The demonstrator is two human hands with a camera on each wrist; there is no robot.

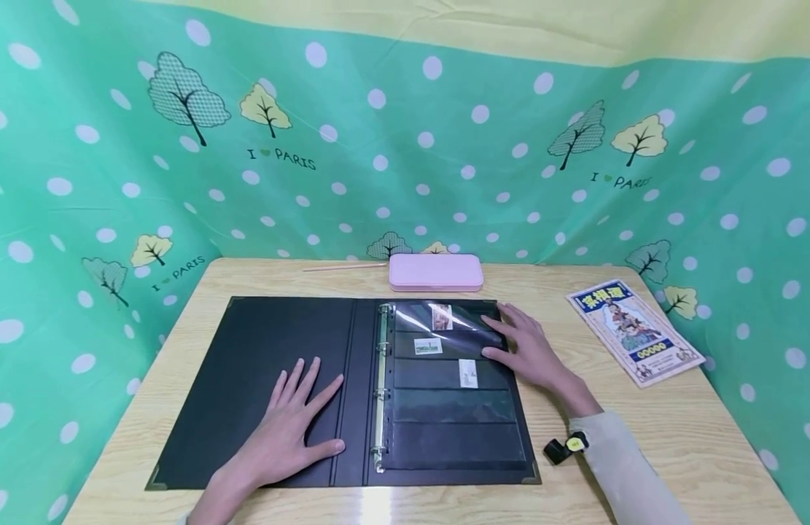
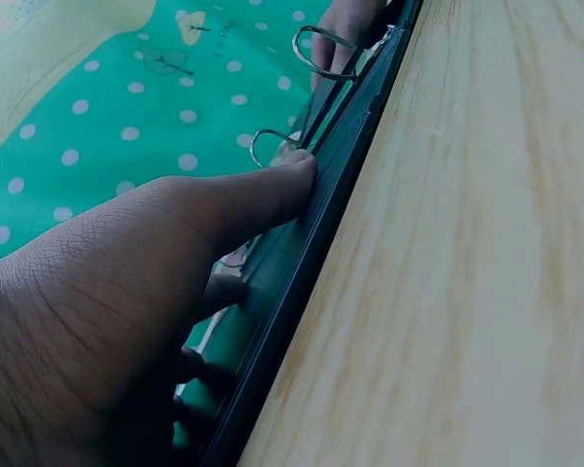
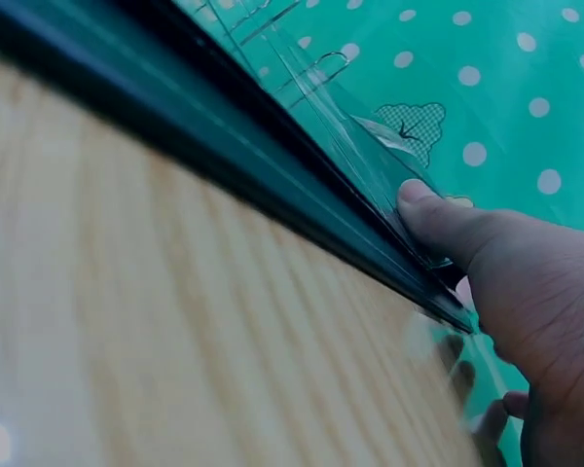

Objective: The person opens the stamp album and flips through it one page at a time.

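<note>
A black ring binder (image 1: 280, 332) lies open on the table, its metal rings (image 1: 380, 394) running down beside the spine. On its right side is a clear-pocketed stamp page (image 1: 453, 446) with dark strips. Three small stamps (image 1: 468, 373) sit in its upper rows. My left hand (image 1: 283, 434) rests on the bare left cover, fingers spread. At the page's upper right edge is my right hand (image 1: 532, 351), its thumb and fingers extended. In the right wrist view its thumb (image 3: 423, 199) touches the clear sheet (image 3: 346, 146); the other fingers are partly hidden.
Behind the binder stand a pink case (image 1: 436, 273) and a thin pinkish stick (image 1: 345, 267). A colourful printed booklet (image 1: 634, 332) lies at the right of the wooden table (image 1: 706, 452). A green dotted curtain (image 1: 405, 146) encloses the back and sides.
</note>
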